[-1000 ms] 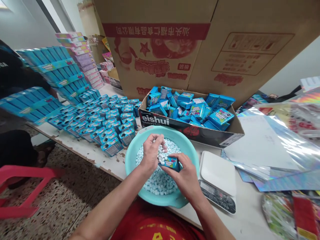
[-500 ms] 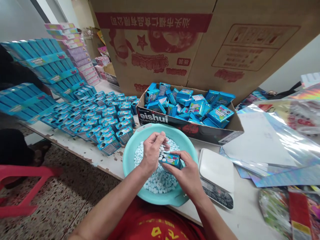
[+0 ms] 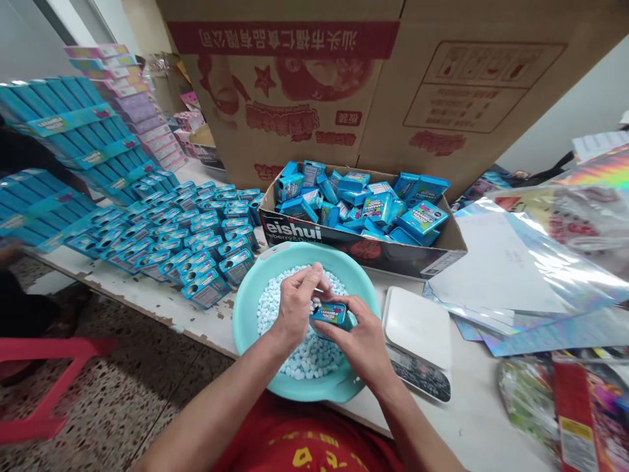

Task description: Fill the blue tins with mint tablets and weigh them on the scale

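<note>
My right hand (image 3: pixel 361 334) grips a small blue candy box (image 3: pixel 331 313) over a turquoise basin (image 3: pixel 244 328). Cupped around some pale candies, my left hand (image 3: pixel 298 298) meets the box's open left end. A few white candies (image 3: pixel 315 304) show between the left hand and that end. Many pale blue and white candies (image 3: pixel 275 295) lie loose in the basin below both hands. Part of the left hand's fingers is hidden behind its thumb side.
Behind the basin stands a carton tray (image 3: pixel 339 244) of blue boxes. Rows of upright blue boxes (image 3: pixel 196 229) fill the left side, with stacked display packs (image 3: pixel 83 131) beyond. A white scale (image 3: pixel 417 328) and shiny film sheets (image 3: pixel 491 275) lie right. A red stool (image 3: pixel 49 387) stands lower left.
Fewer candies show between the left hand and the box's end now. Both hands stay together over the basin. The whole view has shifted slightly.
</note>
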A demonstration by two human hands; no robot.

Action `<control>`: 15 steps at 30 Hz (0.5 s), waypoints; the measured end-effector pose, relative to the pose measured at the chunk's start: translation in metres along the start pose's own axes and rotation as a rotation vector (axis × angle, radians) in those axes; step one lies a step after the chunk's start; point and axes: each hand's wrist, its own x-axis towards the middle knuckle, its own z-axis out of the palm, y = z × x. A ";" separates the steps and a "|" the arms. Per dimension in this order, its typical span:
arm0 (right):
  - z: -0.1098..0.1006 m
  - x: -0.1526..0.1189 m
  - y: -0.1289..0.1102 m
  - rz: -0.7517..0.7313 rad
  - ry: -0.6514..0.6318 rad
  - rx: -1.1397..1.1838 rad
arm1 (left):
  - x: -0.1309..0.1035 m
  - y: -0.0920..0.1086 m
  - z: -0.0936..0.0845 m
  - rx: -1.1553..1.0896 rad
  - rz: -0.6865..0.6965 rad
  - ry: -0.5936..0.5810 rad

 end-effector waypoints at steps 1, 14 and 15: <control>-0.002 -0.001 -0.001 0.002 -0.001 0.005 | 0.000 0.001 0.000 -0.019 -0.011 -0.008; -0.026 0.000 0.013 0.041 0.207 0.070 | 0.044 -0.054 -0.052 1.355 -0.100 -0.448; -0.025 0.001 0.013 0.060 0.225 0.086 | 0.033 -0.058 -0.049 1.365 -0.106 -0.504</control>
